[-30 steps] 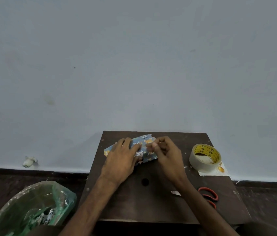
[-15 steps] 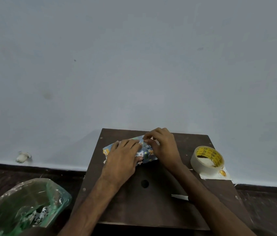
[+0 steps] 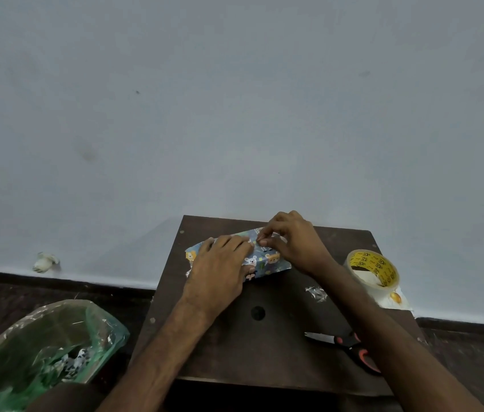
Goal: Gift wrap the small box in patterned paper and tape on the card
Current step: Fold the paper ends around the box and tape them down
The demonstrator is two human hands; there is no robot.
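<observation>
Animal-print wrapped box (image 3: 267, 260) lies flat on table (image 3: 264, 346).

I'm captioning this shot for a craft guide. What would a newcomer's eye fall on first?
The animal-print parcel on the far half of the table: the left hand presses flat on it while the right hand pinches its paper. A tape roll with a yellow core sits at the right, and black-and-red scissors lie nearer, partly under the right forearm.

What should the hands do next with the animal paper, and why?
Probably run the right hand along the fold it pinches, creasing it flat. The left hand lies flat on the patterned paper, pinning it down, and the right fingers pinch its top edge beside it. The tape roll waits nearby.
</observation>
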